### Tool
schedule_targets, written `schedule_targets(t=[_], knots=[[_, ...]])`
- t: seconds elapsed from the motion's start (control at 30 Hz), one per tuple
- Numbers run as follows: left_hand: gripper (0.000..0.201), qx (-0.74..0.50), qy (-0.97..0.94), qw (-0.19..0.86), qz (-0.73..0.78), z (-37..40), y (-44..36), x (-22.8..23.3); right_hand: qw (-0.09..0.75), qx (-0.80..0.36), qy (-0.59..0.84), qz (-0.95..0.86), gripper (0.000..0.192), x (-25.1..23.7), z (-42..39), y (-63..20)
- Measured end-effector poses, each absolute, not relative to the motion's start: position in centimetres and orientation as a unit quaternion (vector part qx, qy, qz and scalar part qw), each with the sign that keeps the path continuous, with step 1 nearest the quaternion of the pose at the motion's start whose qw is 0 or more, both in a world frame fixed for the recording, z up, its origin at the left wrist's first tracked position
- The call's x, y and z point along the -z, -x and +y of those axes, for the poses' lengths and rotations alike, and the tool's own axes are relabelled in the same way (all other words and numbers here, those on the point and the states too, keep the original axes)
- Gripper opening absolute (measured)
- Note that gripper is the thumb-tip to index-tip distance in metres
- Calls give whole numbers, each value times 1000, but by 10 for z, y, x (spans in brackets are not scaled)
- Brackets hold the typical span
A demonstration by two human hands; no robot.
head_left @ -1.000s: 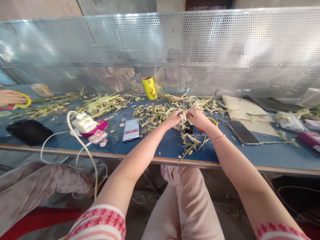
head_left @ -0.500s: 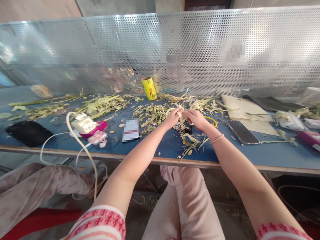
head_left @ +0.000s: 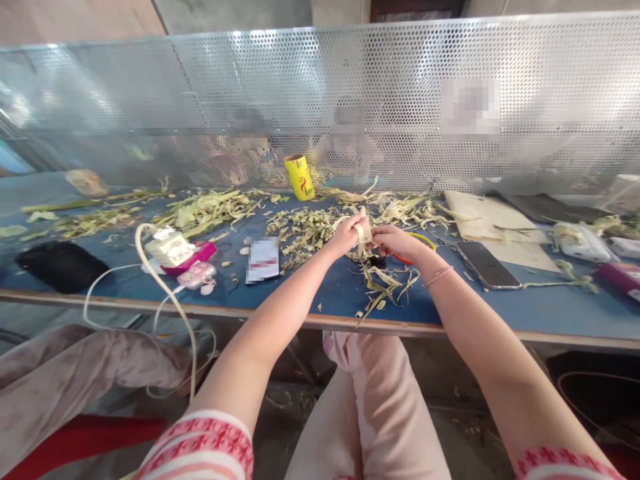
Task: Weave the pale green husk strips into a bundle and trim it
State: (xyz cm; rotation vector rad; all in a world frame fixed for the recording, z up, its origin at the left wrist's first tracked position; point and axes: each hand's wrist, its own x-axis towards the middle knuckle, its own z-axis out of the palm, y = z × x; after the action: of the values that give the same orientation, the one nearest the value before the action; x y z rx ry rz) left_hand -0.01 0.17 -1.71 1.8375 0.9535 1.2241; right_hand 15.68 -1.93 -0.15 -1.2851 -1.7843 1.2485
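My left hand (head_left: 346, 236) is closed on a pale strip of dried plant (head_left: 364, 232), part of which wraps round the fingers. Close beside it on the right is my right hand (head_left: 393, 241), its fingers bent together near the strip. Whatever they pinch is too small to make out. Below the hands lies a small black thing (head_left: 377, 262) among loose dry strips (head_left: 383, 288). A yellow and red ring (head_left: 423, 240) shows behind my right wrist. Left of the hands spreads a heap of curled, dry plant pieces (head_left: 313, 230).
A yellow roll (head_left: 299, 179) stands by the perforated metal screen (head_left: 400, 80). On the blue table (head_left: 320, 313) are a phone (head_left: 487, 265), brown paper (head_left: 493, 223), a small printed packet (head_left: 263, 260), a charger with cables (head_left: 175, 250) and a black pouch (head_left: 63, 267). A person's leg (head_left: 100, 360) shows at left.
My right hand has drawn slightly away from my left, opening a small gap where the pale strip shows more. More of the yellow and red ring is visible. The left hand stays nearly in place.
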Motion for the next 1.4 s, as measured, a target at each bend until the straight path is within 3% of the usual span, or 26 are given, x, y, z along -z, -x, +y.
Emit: schedule_targets(t=[0.1,0.23,0.37,0.7,0.97,1.4], knots=[[25,-473,-710,347,389,4,0,17,328,-374,517,-697,4,3,-13,-159],[21,-470,-706,337,409,11,1,20,398,-181,495,-751,9,10,-2,-162],[20,-471,-707,338,404,16,2,22,457,-113,454,-756,10,12,2,-165],[20,-469,-714,320,410,17,4,24,454,-261,429,-736,31,-4,-14,-168],[25,-457,-706,328,431,14,4,22,498,-222,466,-697,15,2,-6,-167],[24,-456,-696,367,415,15,3,22,567,-280,387,-671,45,-2,-13,-163]])
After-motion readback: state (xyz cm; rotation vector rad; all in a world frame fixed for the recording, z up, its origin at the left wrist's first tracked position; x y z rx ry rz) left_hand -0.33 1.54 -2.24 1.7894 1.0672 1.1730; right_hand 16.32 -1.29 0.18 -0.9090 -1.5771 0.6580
